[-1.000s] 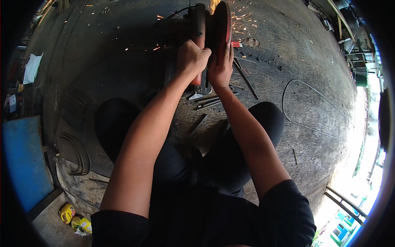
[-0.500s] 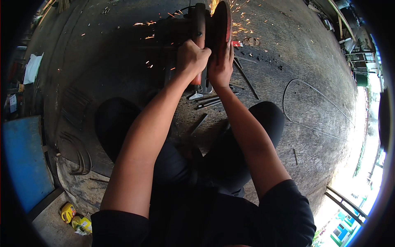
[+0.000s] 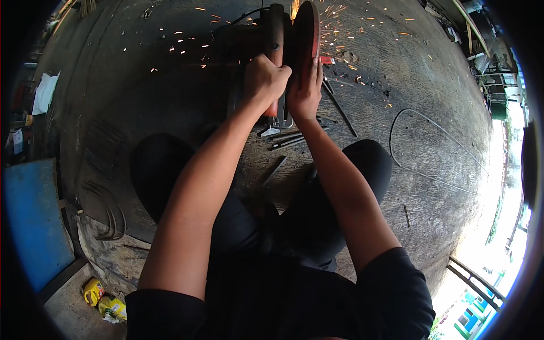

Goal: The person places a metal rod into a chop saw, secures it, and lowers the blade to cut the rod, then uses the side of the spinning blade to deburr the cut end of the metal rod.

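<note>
Ahead of me on the floor stands a cut-off saw (image 3: 274, 35) with a long orange-red handle. Wrapped round that handle is my left hand (image 3: 267, 80), its fingers closed. My right hand (image 3: 305, 95) lies with outstretched fingers along the edge of the large round reddish guard (image 3: 310, 39). Orange sparks (image 3: 334, 35) fly out on both sides of the saw. The cutting point itself is hidden behind the handle and guard. Several cut metal pieces (image 3: 286, 140) lie below the saw, and a single short bar (image 3: 275, 169) lies nearer, between my knees.
A long dark rod (image 3: 340, 107) lies right of the saw, beside a small red box (image 3: 327, 60). A bent wire loop (image 3: 396, 139) spreads over the floor farther right. At left are curved rods (image 3: 116, 215), a blue panel (image 3: 35, 218) and yellow packages (image 3: 102, 300).
The sparks have scattered differently, with more now out to the left and right. Both hands and the saw stay almost exactly where they were.
</note>
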